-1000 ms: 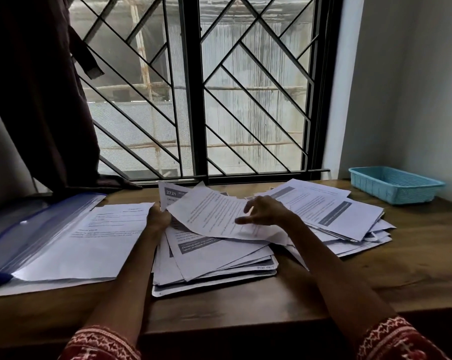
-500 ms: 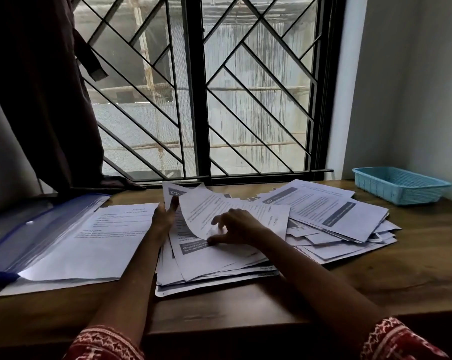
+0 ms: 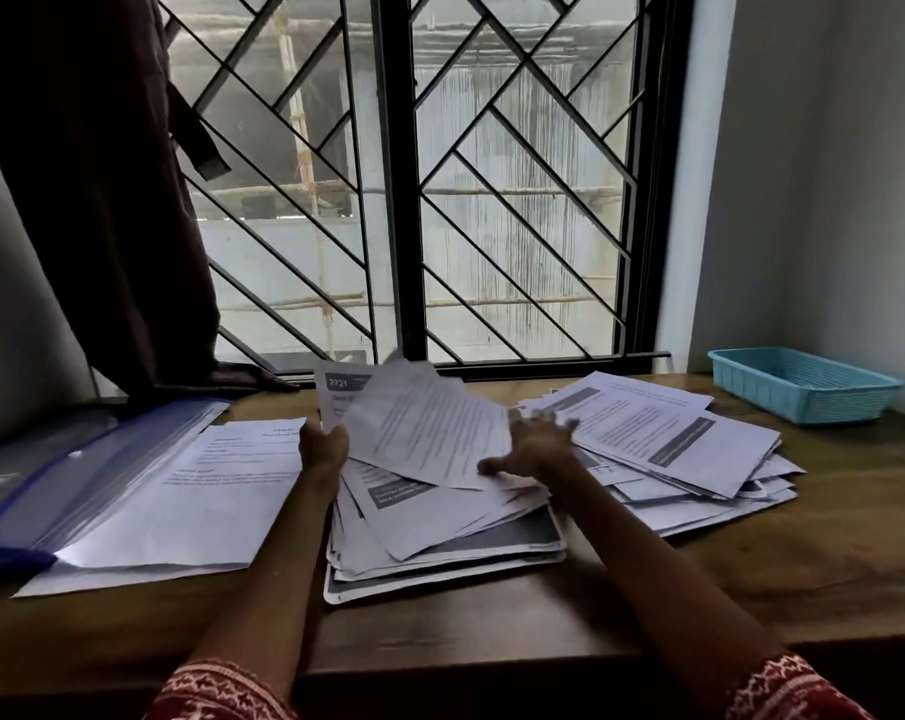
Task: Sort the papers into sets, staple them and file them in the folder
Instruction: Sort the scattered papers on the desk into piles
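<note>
Loose printed papers lie in a messy middle pile (image 3: 440, 532) and a second spread pile (image 3: 668, 444) to the right. My left hand (image 3: 323, 446) grips the left edge of some raised sheets, the back one (image 3: 344, 387) headed "2721". My right hand (image 3: 531, 449) reaches onto the papers with fingers spread, its thumb at the lower edge of a lifted sheet (image 3: 429, 428). A blue transparent folder (image 3: 76, 475) lies open at the left, with white sheets (image 3: 190, 496) on and beside it.
A light blue plastic basket (image 3: 803, 387) stands at the back right on the wooden desk (image 3: 751, 589). A barred window (image 3: 398, 200) and a dark curtain (image 3: 92, 189) are behind. A white wall closes the right side.
The lifted sheets have risen higher and more upright. My right hand moved from the left part of the middle pile toward the right, with fingers now spread.
</note>
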Motion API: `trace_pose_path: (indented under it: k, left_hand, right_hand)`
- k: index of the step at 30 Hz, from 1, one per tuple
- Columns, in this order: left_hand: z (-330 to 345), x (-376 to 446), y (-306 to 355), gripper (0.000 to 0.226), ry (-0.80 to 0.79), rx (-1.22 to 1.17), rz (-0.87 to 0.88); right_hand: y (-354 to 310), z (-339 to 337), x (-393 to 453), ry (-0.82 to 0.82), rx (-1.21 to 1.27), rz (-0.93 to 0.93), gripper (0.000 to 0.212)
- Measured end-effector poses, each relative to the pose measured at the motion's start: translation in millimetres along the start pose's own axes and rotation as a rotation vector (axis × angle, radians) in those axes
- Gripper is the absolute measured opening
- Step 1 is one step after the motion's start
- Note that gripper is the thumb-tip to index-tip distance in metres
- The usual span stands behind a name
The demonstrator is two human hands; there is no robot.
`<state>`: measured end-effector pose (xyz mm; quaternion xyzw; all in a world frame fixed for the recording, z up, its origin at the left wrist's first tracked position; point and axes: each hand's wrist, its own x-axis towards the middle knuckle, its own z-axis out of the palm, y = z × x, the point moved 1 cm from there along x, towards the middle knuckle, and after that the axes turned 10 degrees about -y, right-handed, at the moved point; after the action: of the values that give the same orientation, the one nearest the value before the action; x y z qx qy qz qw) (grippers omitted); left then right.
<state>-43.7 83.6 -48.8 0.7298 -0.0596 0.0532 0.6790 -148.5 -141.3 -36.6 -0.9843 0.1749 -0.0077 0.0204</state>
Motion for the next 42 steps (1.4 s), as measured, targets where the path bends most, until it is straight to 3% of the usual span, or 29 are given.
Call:
trace_pose_path:
  k: [3, 7, 9, 13, 15, 17, 22, 27, 33, 37, 42]
  left_hand:
    - [-8, 0, 6, 0.056, 0.144, -0.098, 0.078]
    - [-19, -6, 9, 0.049, 0.288, -0.282, 0.127]
    - [-22, -12, 10, 0.049, 0.335, -0.342, 0.157]
    - [-35, -18, 11, 0.045, 0.319, -0.377, 0.114]
    - [-47, -18, 11, 0.045, 0.312, -0.381, 0.1]
    - [-62, -18, 14, 0.042, 0.31, -0.403, 0.102]
    - [-109, -18, 17, 0.039, 0.314, -0.384, 0.142]
    - [-168, -18, 16, 0.041, 0.378, -0.322, 0.115]
    - [-226, -17, 17, 0.037, 0.417, -0.325, 0.055]
    - [-224, -17, 14, 0.041, 0.376, -0.395, 0.056]
    - [-205, -15, 22, 0.04, 0.308, -0.499, 0.009]
  right_hand:
    - [10, -2, -1, 0.038, 0.128, 0.141, 0.1]
    - [4, -18, -5, 0.224, 0.744, 0.012, 0.081]
    - [-4, -21, -10, 0.286, 0.906, -0.003, 0.077]
    - [-22, -13, -7, 0.3, 1.274, 0.0, 0.072]
    - [-31, -10, -6, 0.254, 1.629, -0.008, 0.059]
    - [-43, -10, -5, 0.261, 1.789, -0.051, 0.046]
    - [-82, -17, -4, 0.371, 1.696, -0.029, 0.018]
    - [-130, -23, 5, 0.399, 1.766, -0.008, 0.012]
    - [-181, -24, 7, 0.085, 1.726, -0.238, 0.006]
    - [-210, -20, -4, 0.119, 1.315, -0.319, 0.049]
    - [-248, -21, -36, 0.013, 0.651, -0.781, 0.083]
